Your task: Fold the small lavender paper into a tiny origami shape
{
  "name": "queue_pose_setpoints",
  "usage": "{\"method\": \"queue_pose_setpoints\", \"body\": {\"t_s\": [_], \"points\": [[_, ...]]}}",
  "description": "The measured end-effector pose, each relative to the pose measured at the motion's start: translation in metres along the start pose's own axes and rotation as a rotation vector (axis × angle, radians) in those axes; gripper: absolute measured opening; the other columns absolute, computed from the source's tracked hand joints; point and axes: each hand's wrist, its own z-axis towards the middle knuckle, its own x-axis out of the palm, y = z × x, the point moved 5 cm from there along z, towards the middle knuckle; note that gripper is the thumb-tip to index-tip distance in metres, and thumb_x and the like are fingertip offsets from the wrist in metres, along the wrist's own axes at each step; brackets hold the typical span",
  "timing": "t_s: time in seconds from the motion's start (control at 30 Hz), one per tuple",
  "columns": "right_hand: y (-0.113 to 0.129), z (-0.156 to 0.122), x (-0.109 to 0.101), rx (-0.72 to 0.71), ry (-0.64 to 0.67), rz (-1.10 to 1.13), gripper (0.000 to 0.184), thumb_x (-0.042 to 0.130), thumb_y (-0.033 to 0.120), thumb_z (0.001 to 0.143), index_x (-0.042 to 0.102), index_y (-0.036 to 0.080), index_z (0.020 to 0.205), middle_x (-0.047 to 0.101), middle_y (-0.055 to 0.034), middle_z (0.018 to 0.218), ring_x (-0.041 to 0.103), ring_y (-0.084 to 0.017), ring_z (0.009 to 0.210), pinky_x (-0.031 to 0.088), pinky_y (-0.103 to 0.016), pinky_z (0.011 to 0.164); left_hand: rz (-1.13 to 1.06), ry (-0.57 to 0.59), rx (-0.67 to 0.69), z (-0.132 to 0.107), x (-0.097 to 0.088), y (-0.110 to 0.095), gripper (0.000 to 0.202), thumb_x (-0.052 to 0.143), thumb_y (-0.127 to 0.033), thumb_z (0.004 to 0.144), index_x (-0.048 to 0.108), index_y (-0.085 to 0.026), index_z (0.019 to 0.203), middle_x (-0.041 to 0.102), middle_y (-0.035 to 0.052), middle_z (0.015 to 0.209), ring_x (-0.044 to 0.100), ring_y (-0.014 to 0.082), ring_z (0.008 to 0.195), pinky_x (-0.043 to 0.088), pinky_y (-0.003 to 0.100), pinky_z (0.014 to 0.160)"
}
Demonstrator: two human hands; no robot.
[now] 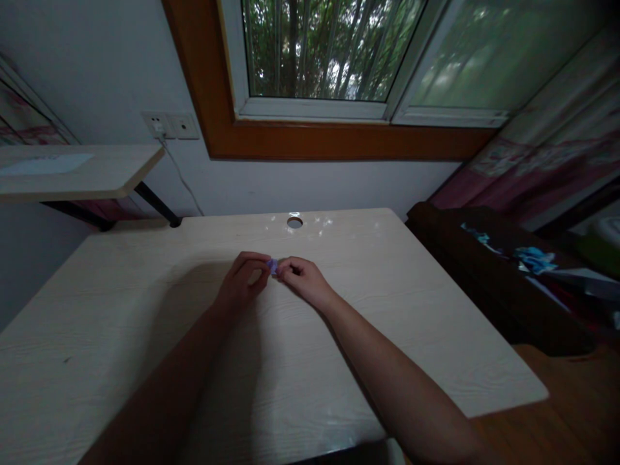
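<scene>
Between my two hands, over the middle of the pale wood-grain table (334,361), is a small purple piece that looks like folded paper (272,266). My left hand (246,274) pinches its left side between thumb and fingertips. From the right, my right hand (301,274) closes thumb and fingers on its other side. The fingertips cover much of the piece, so its full shape cannot be made out.
A round cable hole (294,222) sits near the table's back edge. At left stands a raised shelf (111,184) on black legs, with a white cord (181,171) behind it. Beyond the right edge is a dark brown piece of furniture (455,258) with blue items (535,258) on it.
</scene>
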Motion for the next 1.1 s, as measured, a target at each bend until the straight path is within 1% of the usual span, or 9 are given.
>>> {"method": "queue_pose_setpoints", "body": {"t_s": [0.17, 0.37, 0.5, 0.6, 0.7, 0.8, 0.9, 1.1], "points": [[0.0033, -0.0015, -0.0005, 0.014, 0.013, 0.010, 0.017, 0.058, 0.028, 0.081, 0.070, 0.016, 0.086, 0.068, -0.0019, 0.076, 0.058, -0.013, 0.068, 0.045, -0.024, 0.066, -0.011, 0.014, 0.026, -0.0005, 0.0014, -0.0010, 0.011, 0.060, -0.014, 0.087, 0.061, -0.022, 0.095, 0.063, 0.0064, 0.107, 0.061, 0.0178, 0.101, 0.052, 0.037, 0.091], [0.0025, -0.0007, 0.0014, 0.025, 0.035, 0.017, 0.020, 0.059, 0.032, 0.081, 0.071, 0.016, 0.084, 0.068, -0.0017, 0.073, 0.059, -0.013, 0.067, 0.044, -0.024, 0.064, 0.001, 0.041, 0.080, -0.0008, 0.0041, -0.0028, 0.014, 0.060, -0.012, 0.087, 0.059, -0.021, 0.097, 0.062, 0.0063, 0.108, 0.061, 0.0171, 0.103, 0.053, 0.035, 0.092], [0.0021, -0.0002, 0.0019, 0.001, 0.037, 0.007, 0.015, 0.059, 0.027, 0.080, 0.069, 0.017, 0.080, 0.067, -0.0004, 0.073, 0.058, -0.013, 0.068, 0.044, -0.023, 0.065, 0.025, 0.059, 0.141, -0.0023, 0.0066, -0.0044, 0.017, 0.062, -0.014, 0.086, 0.058, -0.022, 0.100, 0.060, 0.0064, 0.112, 0.059, 0.0184, 0.106, 0.053, 0.036, 0.092], [0.0015, -0.0002, 0.0009, -0.003, 0.024, 0.063, 0.014, 0.058, 0.028, 0.080, 0.067, 0.017, 0.079, 0.066, 0.0003, 0.072, 0.058, -0.013, 0.067, 0.043, -0.023, 0.064, 0.066, 0.014, 0.128, -0.0024, 0.0040, -0.0043, 0.021, 0.067, -0.019, 0.084, 0.057, -0.022, 0.102, 0.058, 0.0084, 0.117, 0.058, 0.0213, 0.111, 0.053, 0.040, 0.094], [-0.0002, 0.0002, 0.0003, 0.005, 0.029, 0.116, 0.016, 0.059, 0.031, 0.080, 0.066, 0.017, 0.078, 0.065, -0.0001, 0.072, 0.058, -0.013, 0.066, 0.043, -0.024, 0.065, 0.093, 0.000, 0.113, -0.0020, 0.0020, -0.0052, 0.027, 0.068, -0.023, 0.084, 0.055, -0.023, 0.107, 0.057, 0.0093, 0.119, 0.057, 0.0230, 0.112, 0.053, 0.043, 0.095], [-0.0021, 0.0007, -0.0001, 0.003, 0.043, 0.122, 0.017, 0.060, 0.032, 0.081, 0.067, 0.017, 0.080, 0.067, -0.0010, 0.074, 0.059, -0.014, 0.070, 0.044, -0.024, 0.066, 0.104, -0.001, 0.096, -0.0016, 0.0014, -0.0053, 0.027, 0.066, -0.021, 0.084, 0.055, -0.023, 0.109, 0.055, 0.0100, 0.122, 0.056, 0.0227, 0.112, 0.053, 0.043, 0.096], [-0.0020, 0.0009, -0.0005, -0.009, 0.049, 0.108, 0.017, 0.060, 0.032, 0.082, 0.068, 0.017, 0.080, 0.068, -0.0013, 0.076, 0.060, -0.014, 0.072, 0.044, -0.024, 0.068, 0.103, 0.007, 0.091, -0.0018, 0.0026, -0.0038, 0.023, 0.065, -0.018, 0.084, 0.057, -0.021, 0.105, 0.053, 0.0109, 0.124, 0.056, 0.0221, 0.113, 0.052, 0.042, 0.097], [0.0041, 0.0004, -0.0005, -0.027, 0.044, 0.092, 0.017, 0.060, 0.031, 0.081, 0.067, 0.017, 0.075, 0.068, -0.0015, 0.074, 0.059, -0.014, 0.071, 0.043, -0.025, 0.068, 0.102, 0.027, 0.079, -0.0018, 0.0049, -0.0006, 0.018, 0.065, -0.016, 0.083, 0.059, -0.020, 0.100, 0.053, 0.0113, 0.124, 0.057, 0.0218, 0.111, 0.053, 0.043, 0.096]]}}
